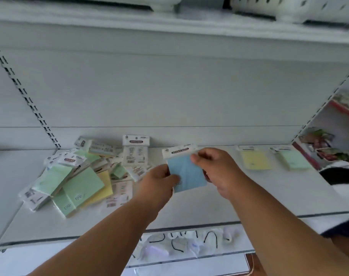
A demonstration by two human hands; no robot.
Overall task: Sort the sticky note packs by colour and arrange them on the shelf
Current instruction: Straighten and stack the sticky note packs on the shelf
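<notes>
Both hands hold blue pack (186,172) above shelf (209,200), mid-front: left hand (159,181) fingers pinch its lower-left edge, right hand (215,168) fingers pinch upper right. Mixed pile (80,176) lies left; yellow pack (256,159) & green pack (293,158) lie right, apart.

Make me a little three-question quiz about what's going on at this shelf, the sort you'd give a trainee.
1. True or false: the blue pack is lying flat on the shelf.
2. Which colour lies nearest the shelf's right end? A) the yellow pack B) the green pack C) a pink one
3. Fill in: the unsorted pile sits on the person's ____ side.

Key:
1. False. The left hand and the right hand both pinch it with their fingers, above the shelf.
2. B. The green pack lies right of the yellow one, each apart from the other.
3. Left.
</notes>
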